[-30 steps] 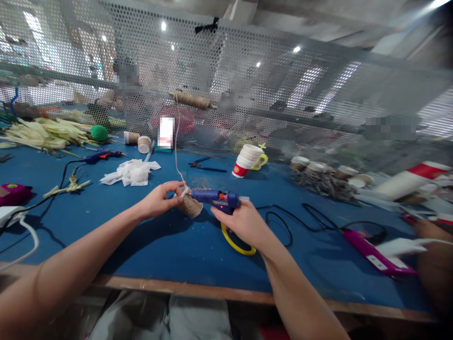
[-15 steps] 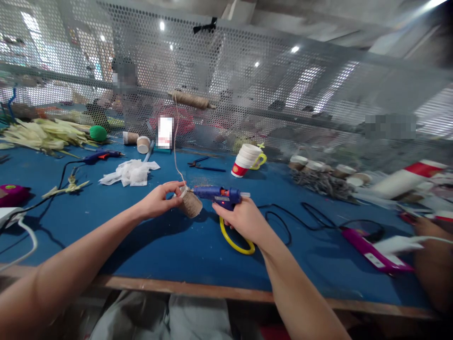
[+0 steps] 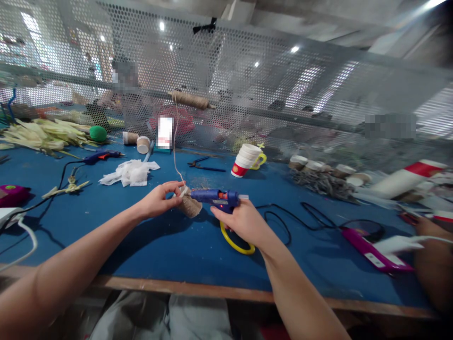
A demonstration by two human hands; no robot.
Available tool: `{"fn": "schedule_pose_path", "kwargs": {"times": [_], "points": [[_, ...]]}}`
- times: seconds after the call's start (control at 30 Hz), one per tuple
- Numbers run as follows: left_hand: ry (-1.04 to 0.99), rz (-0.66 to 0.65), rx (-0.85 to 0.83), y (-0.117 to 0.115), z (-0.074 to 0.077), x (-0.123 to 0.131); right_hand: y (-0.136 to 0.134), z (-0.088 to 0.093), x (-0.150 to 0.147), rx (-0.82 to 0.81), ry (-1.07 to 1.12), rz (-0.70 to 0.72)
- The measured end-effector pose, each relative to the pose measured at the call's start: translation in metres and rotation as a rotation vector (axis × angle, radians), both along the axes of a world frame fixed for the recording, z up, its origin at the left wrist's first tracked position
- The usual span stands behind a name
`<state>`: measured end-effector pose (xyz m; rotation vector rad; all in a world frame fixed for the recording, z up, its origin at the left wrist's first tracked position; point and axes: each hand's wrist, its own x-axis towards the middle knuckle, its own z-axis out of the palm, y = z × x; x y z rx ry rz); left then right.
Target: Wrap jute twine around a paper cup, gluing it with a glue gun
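My left hand (image 3: pixel 166 198) is closed on a small paper cup (image 3: pixel 191 207) wrapped in brown twine, tilted above the blue table. From the cup a strand of twine (image 3: pixel 176 151) runs up to a twine spool (image 3: pixel 193 100) on the mesh panel. My right hand (image 3: pixel 244 221) grips a blue hot glue gun (image 3: pixel 215 196), its nozzle at the cup's rim beside my left fingers. A clear glue stick pokes out of the gun's back. Below my right palm hangs a yellow loop (image 3: pixel 238 246), like a scissors handle; the rest of it is hidden.
Stacked white cups (image 3: pixel 246 158) stand behind the glue gun, near pliers (image 3: pixel 207 165). White cloth (image 3: pixel 131 173) and a second glue gun (image 3: pixel 102 157) lie left. At right are a purple power strip (image 3: pixel 371 252), black cords and another person's arm (image 3: pixel 433 264). The mesh panel (image 3: pixel 247 80) bounds the back.
The glue gun has shifted slightly left and down, bringing its nozzle closer against the cup's rim. My left hand and the cup have hardly moved.
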<state>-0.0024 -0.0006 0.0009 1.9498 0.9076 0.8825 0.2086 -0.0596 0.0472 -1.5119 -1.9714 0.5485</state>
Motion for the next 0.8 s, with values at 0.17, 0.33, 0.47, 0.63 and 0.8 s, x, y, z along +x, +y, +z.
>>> {"fn": "schedule_pose_path", "kwargs": {"times": [0.17,0.33,0.47,0.63,0.8], "points": [[0.000,0.000,-0.002,0.000,-0.001,0.000,0.002,0.002,0.000,-0.040,0.014,-0.024],[-0.006,-0.025,0.006,0.001,-0.001,-0.001,0.007,-0.001,0.002,-0.077,0.047,-0.064],[-0.006,-0.020,0.013,0.001,-0.001,0.000,0.010,-0.007,0.005,-0.071,0.066,-0.082],[0.039,0.009,0.054,0.000,-0.002,0.000,0.023,0.000,0.010,-0.104,0.227,-0.162],[0.046,0.011,0.038,-0.001,-0.002,0.001,0.067,0.048,0.020,0.048,0.578,-0.057]]}}
